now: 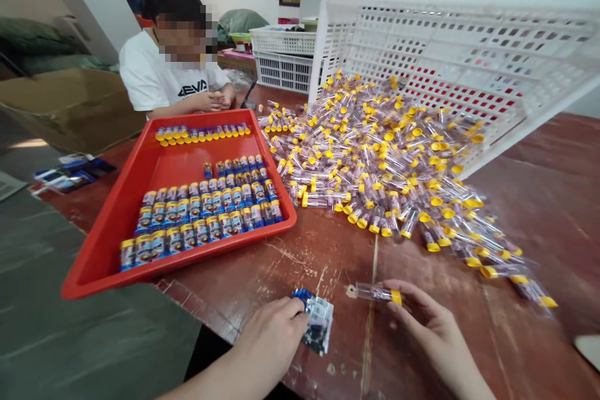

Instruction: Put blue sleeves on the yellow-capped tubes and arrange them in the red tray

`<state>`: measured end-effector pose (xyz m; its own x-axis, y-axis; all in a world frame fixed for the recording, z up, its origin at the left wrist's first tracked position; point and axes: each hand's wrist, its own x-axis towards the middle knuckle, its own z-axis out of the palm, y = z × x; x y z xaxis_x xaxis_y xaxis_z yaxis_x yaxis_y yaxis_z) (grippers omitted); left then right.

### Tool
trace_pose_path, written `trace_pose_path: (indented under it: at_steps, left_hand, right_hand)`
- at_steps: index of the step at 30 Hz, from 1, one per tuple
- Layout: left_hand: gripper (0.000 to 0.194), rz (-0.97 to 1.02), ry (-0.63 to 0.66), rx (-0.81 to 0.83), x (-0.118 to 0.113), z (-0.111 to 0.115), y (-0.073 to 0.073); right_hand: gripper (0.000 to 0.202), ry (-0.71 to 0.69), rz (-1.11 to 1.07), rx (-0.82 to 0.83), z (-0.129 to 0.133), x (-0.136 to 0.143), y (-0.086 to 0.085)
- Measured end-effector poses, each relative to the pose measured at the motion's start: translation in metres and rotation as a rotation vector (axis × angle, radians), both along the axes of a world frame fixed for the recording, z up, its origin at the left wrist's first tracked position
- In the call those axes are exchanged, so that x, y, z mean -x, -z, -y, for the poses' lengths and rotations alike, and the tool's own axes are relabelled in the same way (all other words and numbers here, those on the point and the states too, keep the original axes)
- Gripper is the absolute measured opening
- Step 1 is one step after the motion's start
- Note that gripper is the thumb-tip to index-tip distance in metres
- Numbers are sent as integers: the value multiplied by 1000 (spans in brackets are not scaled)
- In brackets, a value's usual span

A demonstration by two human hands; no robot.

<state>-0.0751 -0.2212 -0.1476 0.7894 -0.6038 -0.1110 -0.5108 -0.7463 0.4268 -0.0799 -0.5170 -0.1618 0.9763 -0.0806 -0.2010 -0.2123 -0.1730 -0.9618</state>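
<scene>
Near the table's front edge, my left hand [276, 329] has its fingers curled over some flat, shiny printed packets [319, 325], blue and black-and-white. My right hand [424, 319] pinches a clear tube [372, 292] by its yellow cap end. The tube lies level just above or on the table, pointing left, with something pinkish inside. Beyond my hands spreads a large heap of similar yellow-capped tubes [356, 169]. To the left, a red tray [175, 165] holds rows of yellow-capped tubes [201, 206] wrapped in blue printed labels.
A white plastic basket [469, 3] lies tipped on its side behind the heap. Across the table sits a person in a white shirt [150, 78], hands together. Printed packets [75, 172] lie at the left table corner, near a cardboard box [70, 106]. White crates [284, 69] are stacked behind.
</scene>
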Motion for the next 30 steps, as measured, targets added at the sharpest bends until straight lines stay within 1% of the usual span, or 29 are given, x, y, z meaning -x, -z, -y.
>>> trace_pose_path:
  at_steps: [2,4,6,8,11,14,17,20,24,26,30]
  left_hand:
    - [20,-84,-77,89,-4,0,-4]
    - [21,-168,-169,222,-11,0,-5]
    - [18,-240,-252,326,-17,1,-6]
    - [15,-290,-314,366,-21,3,-8]
    - [15,-331,-343,365,-25,5,-14]
    - [23,-330,-355,345,-26,4,-21]
    - [18,-363,-401,356,-27,2,-24]
    - [13,-389,-412,394,-25,1,-26]
    - [26,-335,-374,378,-23,2,-28]
    - [27,-340,-380,355,-23,2,-28]
    - [16,-386,-443,372,-22,2,-26]
  right_hand:
    - [36,-10,-6,-4,-3,4,-6]
    - [34,-37,3,-22,-7,9,-9]
    - [30,-76,48,-23,-14,13,-10]
    - [26,-127,151,30,-23,15,-13]
    - [22,-207,339,182,-34,13,-22]
    - [24,-222,427,292,-38,9,-30]
    - [26,-191,451,318,-37,8,-35]
    - [27,-202,497,331,-36,9,-39]
    - [27,-218,519,349,-37,8,-42]
    - [27,-203,520,355,-37,7,-42]
    - [26,-198,534,369,-36,6,-42]
